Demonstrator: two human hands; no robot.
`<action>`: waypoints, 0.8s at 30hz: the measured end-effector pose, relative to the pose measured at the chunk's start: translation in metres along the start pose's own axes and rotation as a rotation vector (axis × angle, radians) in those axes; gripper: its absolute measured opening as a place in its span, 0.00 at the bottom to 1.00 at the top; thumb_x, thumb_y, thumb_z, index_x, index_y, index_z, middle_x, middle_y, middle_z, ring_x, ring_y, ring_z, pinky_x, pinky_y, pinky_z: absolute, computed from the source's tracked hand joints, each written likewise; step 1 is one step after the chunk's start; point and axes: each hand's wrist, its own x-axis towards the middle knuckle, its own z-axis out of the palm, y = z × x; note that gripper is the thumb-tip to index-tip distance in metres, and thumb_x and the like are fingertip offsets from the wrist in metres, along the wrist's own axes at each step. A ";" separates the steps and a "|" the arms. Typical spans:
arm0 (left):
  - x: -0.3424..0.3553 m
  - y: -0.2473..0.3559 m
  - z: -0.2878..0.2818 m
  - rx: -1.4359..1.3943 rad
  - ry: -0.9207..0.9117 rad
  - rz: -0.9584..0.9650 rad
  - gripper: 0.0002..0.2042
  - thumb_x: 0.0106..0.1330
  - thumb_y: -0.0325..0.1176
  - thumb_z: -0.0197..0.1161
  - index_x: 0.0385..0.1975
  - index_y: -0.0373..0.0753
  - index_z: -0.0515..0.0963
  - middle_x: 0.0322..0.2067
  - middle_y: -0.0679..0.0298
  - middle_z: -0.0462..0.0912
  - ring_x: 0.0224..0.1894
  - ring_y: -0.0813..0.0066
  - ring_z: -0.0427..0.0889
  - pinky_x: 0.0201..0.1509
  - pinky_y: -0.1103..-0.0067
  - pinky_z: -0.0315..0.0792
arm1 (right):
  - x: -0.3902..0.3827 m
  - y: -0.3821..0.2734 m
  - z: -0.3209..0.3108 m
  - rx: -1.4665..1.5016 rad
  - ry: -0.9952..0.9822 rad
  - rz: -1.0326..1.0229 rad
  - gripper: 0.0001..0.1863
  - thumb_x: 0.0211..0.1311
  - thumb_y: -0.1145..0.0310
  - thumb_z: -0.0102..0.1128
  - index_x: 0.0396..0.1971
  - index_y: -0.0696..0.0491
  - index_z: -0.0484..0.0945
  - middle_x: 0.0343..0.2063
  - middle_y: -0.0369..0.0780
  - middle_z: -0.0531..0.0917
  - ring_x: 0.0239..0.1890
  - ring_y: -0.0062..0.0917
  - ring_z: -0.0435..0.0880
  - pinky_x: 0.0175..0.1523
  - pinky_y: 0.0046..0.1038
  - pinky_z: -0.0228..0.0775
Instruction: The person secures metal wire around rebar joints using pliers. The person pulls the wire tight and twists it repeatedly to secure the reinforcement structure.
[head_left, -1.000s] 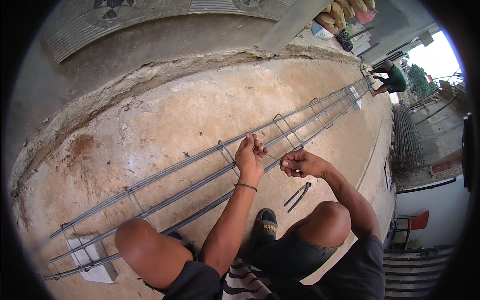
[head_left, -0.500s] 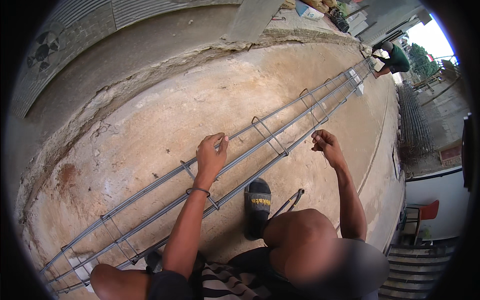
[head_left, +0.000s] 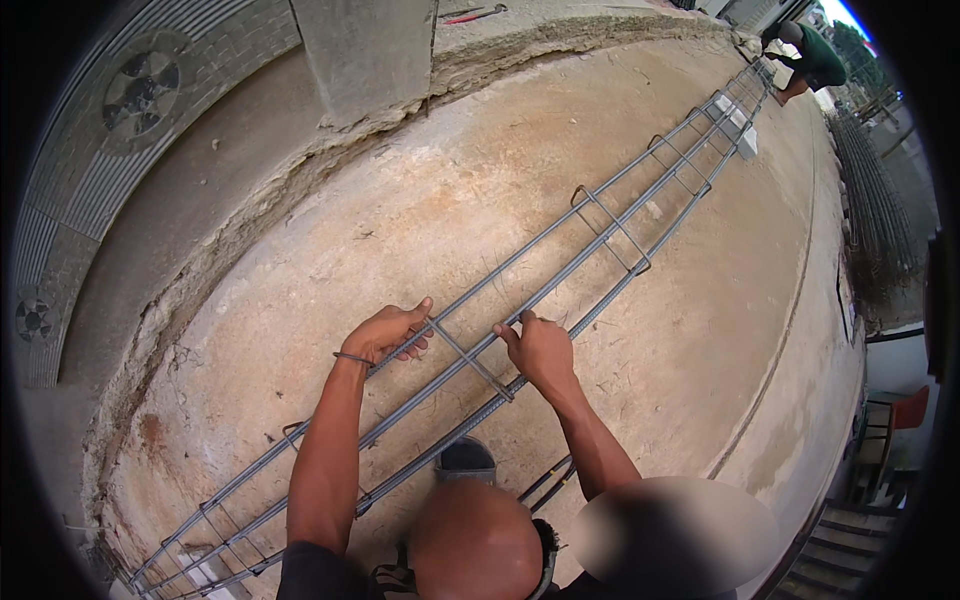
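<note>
A long rebar cage [head_left: 603, 238] of ribbed steel bars and bent stirrups runs diagonally from lower left to upper right. My left hand [head_left: 392, 332] is curled at its far bar, thumb above and fingers reaching beneath, beside the corner of a stirrup [head_left: 470, 358]. Thumb and fingers of my right hand [head_left: 540, 350] are pinched together by the middle bar, just right of that stirrup. Whatever lies between those fingertips is too small to make out. Near my right forearm, a dark long-handled tool [head_left: 548, 484] lies on the ground, partly hidden.
White blocks [head_left: 738, 125] support the cage's far end, where a person in a green shirt [head_left: 815, 62] bends over it. A rough concrete ledge [head_left: 370, 140] borders the left side, with a red-handled tool [head_left: 475, 14] on top. Bundled bars [head_left: 870, 190] lie at right.
My right hand, which held a thin wire out right of the cage, has come in to the middle bar. My left hand now curls at the far bar by a stirrup corner. The view has shifted.
</note>
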 end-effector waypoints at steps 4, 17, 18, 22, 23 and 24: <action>0.007 -0.013 -0.008 -0.152 0.001 0.041 0.28 0.69 0.55 0.58 0.30 0.29 0.82 0.19 0.61 0.79 0.16 0.76 0.73 0.18 0.80 0.67 | 0.005 0.009 0.002 0.011 0.095 -0.102 0.26 0.58 0.48 0.66 0.25 0.62 0.78 0.19 0.52 0.81 0.24 0.46 0.83 0.31 0.42 0.74; -0.012 0.021 0.012 -0.261 0.197 -0.026 0.15 0.62 0.37 0.71 0.27 0.28 0.79 0.15 0.67 0.72 0.11 0.83 0.61 0.12 0.83 0.50 | 0.004 0.029 -0.040 0.273 -0.171 -0.014 0.31 0.60 0.43 0.61 0.37 0.63 0.78 0.20 0.49 0.82 0.28 0.44 0.85 0.35 0.40 0.74; -0.009 0.024 0.015 -0.269 0.204 -0.021 0.15 0.62 0.37 0.71 0.27 0.28 0.79 0.15 0.67 0.72 0.11 0.83 0.61 0.12 0.83 0.50 | -0.002 0.028 -0.054 0.270 -0.172 -0.025 0.31 0.60 0.43 0.61 0.37 0.63 0.78 0.20 0.49 0.82 0.28 0.44 0.85 0.35 0.40 0.74; -0.014 0.012 -0.003 -0.238 0.204 -0.086 0.16 0.61 0.39 0.72 0.24 0.30 0.79 0.15 0.67 0.72 0.11 0.83 0.61 0.11 0.82 0.50 | -0.019 -0.005 -0.098 0.246 -0.121 -0.266 0.18 0.70 0.54 0.51 0.43 0.54 0.77 0.22 0.47 0.82 0.31 0.44 0.84 0.37 0.41 0.72; -0.011 0.012 -0.004 -0.244 0.169 -0.077 0.17 0.61 0.41 0.72 0.25 0.30 0.78 0.16 0.67 0.72 0.11 0.83 0.61 0.11 0.83 0.50 | -0.014 -0.007 -0.108 0.149 -0.195 -0.388 0.14 0.72 0.57 0.49 0.43 0.50 0.78 0.23 0.47 0.82 0.32 0.44 0.83 0.39 0.42 0.71; -0.009 0.011 -0.005 -0.246 0.169 -0.070 0.17 0.61 0.41 0.72 0.25 0.30 0.78 0.16 0.67 0.72 0.11 0.83 0.61 0.11 0.83 0.50 | -0.010 -0.008 -0.111 -0.029 -0.232 -0.409 0.11 0.70 0.58 0.51 0.41 0.47 0.79 0.26 0.45 0.83 0.34 0.43 0.83 0.39 0.44 0.70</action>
